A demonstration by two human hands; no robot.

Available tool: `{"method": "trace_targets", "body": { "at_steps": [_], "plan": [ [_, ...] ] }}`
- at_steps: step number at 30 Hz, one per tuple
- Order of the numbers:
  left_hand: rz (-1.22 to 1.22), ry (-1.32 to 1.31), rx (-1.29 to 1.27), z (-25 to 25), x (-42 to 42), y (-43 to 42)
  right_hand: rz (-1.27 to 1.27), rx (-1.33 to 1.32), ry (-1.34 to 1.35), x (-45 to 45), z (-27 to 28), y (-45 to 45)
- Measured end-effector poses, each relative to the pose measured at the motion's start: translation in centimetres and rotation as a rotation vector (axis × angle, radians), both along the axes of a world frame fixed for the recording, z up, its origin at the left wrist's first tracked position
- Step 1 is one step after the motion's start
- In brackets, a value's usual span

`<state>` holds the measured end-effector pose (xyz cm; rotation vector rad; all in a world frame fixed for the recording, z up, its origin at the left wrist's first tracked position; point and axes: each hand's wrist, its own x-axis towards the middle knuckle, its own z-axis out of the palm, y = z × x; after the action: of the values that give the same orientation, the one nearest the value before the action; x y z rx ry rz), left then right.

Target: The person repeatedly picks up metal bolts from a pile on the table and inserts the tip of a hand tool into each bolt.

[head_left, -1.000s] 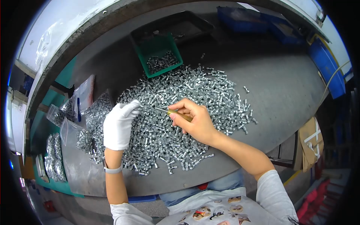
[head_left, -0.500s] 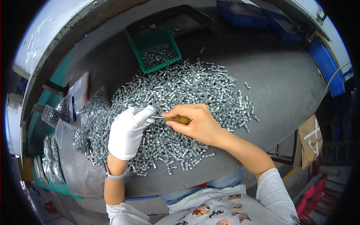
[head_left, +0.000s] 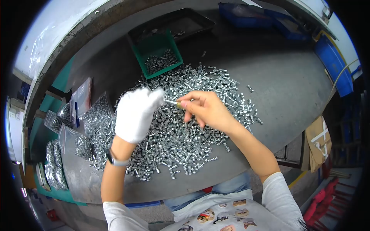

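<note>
My left hand [head_left: 137, 113], in a white glove, is closed with its fingertips at the tip of a screwdriver [head_left: 172, 102]. Motion blurs the glove, and whatever those fingers pinch is hidden. Bare, my right hand [head_left: 206, 109] grips the screwdriver by its amber handle between thumb and index finger, the other fingers hanging loosely apart. Most of the handle is covered by the hand. Beneath both hands spreads a wide heap of small shiny metal fasteners [head_left: 185, 144].
A green bin [head_left: 163, 72] partly filled with metal pieces stands behind the heap, before a black tray [head_left: 200, 24]. Plastic bags of parts [head_left: 83, 146] and a blue pen [head_left: 76, 114] lie left. Blue bins [head_left: 333, 63] are at the right and back.
Both hands have moved up, away from my body. My right hand's grip has shifted, its lower fingers loosened and the handle now mostly covered.
</note>
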<state>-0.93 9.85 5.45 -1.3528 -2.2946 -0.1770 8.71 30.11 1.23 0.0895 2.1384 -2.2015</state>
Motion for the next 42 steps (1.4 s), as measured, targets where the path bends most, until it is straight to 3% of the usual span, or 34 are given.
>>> {"method": "trace_targets", "body": {
  "at_steps": [1,3,5,6,10,13,16,22,25,32,35,42],
  "plan": [
    [0.023,0.061,-0.002,0.1,-1.5,0.6,-0.062,0.008,0.019,-0.1,0.1,0.5],
    [0.08,-0.059,0.131,0.1,-6.0,1.5,-0.167,-0.009,0.066,-0.6,0.0,1.8],
    [0.379,-0.132,0.139,1.0,-8.7,3.2,-0.253,-0.053,0.107,-0.8,0.0,2.7],
    [0.531,-0.293,0.058,1.7,-9.6,4.0,-0.264,-0.082,0.111,-0.8,-0.1,2.9],
    [0.384,-0.442,0.125,1.1,-9.2,3.2,-0.255,-0.138,0.124,-1.0,-0.1,3.5],
    [0.309,-0.626,-0.088,1.7,-5.1,3.2,-0.25,-0.157,0.134,-0.7,-0.1,3.3],
    [0.199,-0.526,-0.263,-1.5,-4.4,1.6,-0.218,-0.171,0.14,-0.8,-0.3,3.1],
    [0.265,-0.473,-0.175,-2.9,-3.3,1.4,-0.2,-0.171,0.14,-0.9,-1.0,2.7],
    [0.247,-0.439,-0.017,-3.0,-2.5,1.0,-0.183,-0.119,0.124,-0.9,-1.1,2.4],
    [0.217,-1.306,0.658,-2.2,0.3,0.9,-0.127,0.036,0.146,0.1,-0.1,0.8],
    [0.224,-1.005,0.511,-2.6,0.5,0.5,-0.127,0.127,0.207,0.4,-0.1,0.4],
    [0.035,-0.83,0.532,-3.2,1.1,0.3,-0.111,0.227,0.262,0.6,0.1,0.0]
  ]
}}
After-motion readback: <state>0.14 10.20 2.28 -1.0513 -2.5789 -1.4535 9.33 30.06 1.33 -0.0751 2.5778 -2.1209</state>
